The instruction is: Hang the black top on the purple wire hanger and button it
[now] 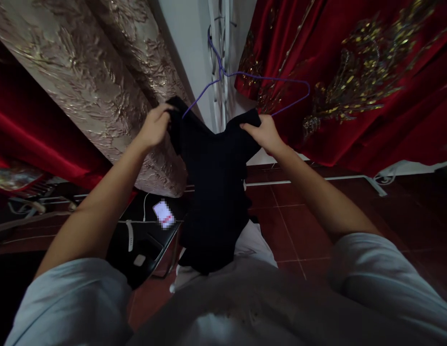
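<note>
A small black shirt (214, 178) hangs in front of my body, held up by both hands at its two shoulders. My left hand (155, 126) is closed on the left shoulder. My right hand (264, 132) pinches the right shoulder, thumb toward me. Behind the shirt a purple hanger (281, 79) hangs by its hook from a white metal rack (223, 53). The left end of the hanger goes down behind the shirt's neck edge or into it; I cannot tell which. Its right arm shows outside the fabric, passing above and behind my right hand.
Textured beige fabric (111, 81) hangs at left, and red cloth with gold sequins (328, 110) at right. A black chair or table (137, 240) at lower left bears a lit phone (163, 214), a white strap (130, 236) and a small white object (139, 260). A white rack foot (375, 186) stands on red floor tiles.
</note>
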{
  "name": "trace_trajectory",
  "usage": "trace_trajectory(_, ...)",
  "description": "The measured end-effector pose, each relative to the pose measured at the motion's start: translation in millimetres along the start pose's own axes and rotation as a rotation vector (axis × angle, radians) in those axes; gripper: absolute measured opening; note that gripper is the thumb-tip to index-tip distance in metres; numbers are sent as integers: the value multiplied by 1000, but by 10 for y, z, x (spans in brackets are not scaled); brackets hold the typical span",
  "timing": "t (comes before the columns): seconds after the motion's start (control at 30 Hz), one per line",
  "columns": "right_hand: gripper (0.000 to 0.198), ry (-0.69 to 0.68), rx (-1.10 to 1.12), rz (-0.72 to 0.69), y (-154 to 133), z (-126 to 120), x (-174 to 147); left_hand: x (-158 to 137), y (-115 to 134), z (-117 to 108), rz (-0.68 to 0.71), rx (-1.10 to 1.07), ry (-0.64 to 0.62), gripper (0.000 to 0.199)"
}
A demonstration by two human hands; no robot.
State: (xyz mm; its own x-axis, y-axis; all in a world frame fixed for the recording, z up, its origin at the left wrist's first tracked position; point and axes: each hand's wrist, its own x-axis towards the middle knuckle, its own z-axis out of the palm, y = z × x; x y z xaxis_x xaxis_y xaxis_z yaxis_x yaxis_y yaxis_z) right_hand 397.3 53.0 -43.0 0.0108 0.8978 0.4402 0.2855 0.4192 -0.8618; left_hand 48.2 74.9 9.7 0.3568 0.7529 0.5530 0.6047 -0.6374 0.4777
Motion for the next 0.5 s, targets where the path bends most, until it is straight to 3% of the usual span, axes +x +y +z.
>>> trace_trajectory(0.1,18,-27,54,-18,-96,138,-144,235,198,95,84,3,128,24)
trace_trajectory(0.17,6,-33,83,-118,-209,136,-238,308,277,179,119,19,169,28)
trace_trajectory(0.23,22,18,98,-252,-326,-6,-282,318,276,238,89,48,183,22)
trace_trajectory(0.33,49,252,63,-367,-421,-453,-194,292,142,245,18,62,154,12)
trace_trajectory(0.4,39,323,-10,-320,-418,-798,-57,299,16,203,9,44,144,12)
trace_trajectory(0.5,7,139,-71,-18,-404,-1136,134,356,-125,114,-26,57,153,16)
